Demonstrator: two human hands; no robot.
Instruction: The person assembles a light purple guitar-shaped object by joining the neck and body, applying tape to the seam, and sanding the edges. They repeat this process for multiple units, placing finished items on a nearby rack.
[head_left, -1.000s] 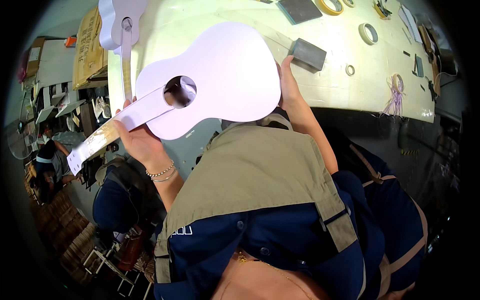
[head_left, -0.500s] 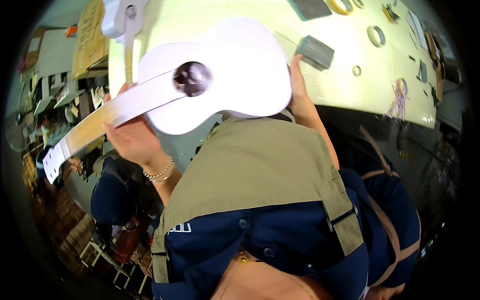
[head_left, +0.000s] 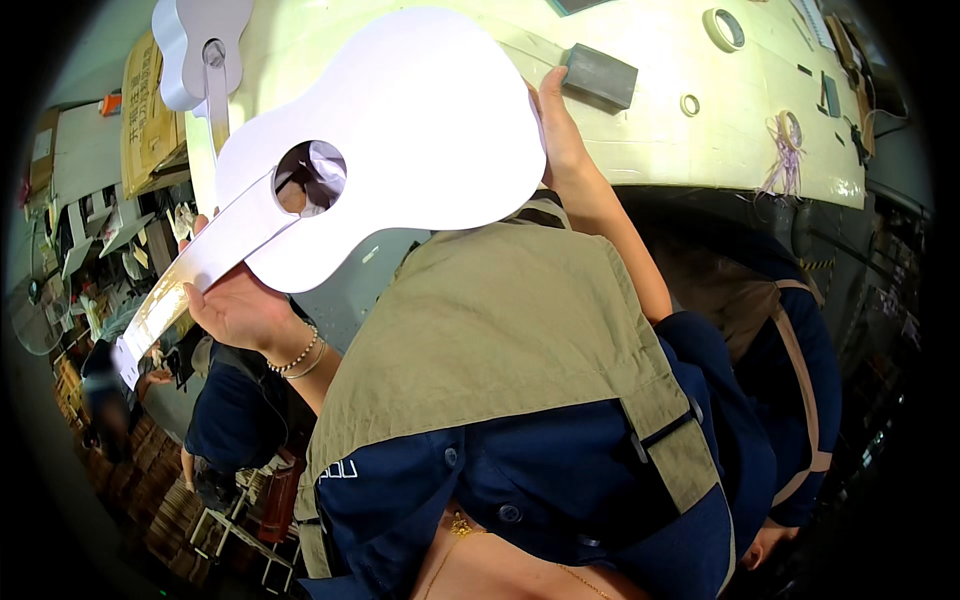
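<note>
A small white guitar point(head_left: 430, 130), shaped like a ukulele and showing no strings, is held tilted in front of me over the table's near edge. Its neck points down to the left, with a shiny tan stretch near the headstock. Beneath the neck, my left hand point(head_left: 243, 308) cups it, thumb on one side and fingers on the other. My right hand point(head_left: 562, 135) grips the rounded bottom end of the body; the fingers behind it are hidden. Something pale and crumpled shows through the sound hole point(head_left: 325, 165).
A second white guitar point(head_left: 205, 60) lies at the far left of the pale table point(head_left: 660, 150), near a cardboard box point(head_left: 150, 120). A grey block point(head_left: 600, 77), tape rolls and purple strands point(head_left: 783, 172) lie right. Co-workers are at left point(head_left: 240, 410) and right point(head_left: 800, 400).
The guitar has shifted left, with its body tilted higher and its neck steeper. Both hands moved left with it, keeping their hold. The view of the table has shifted too.
</note>
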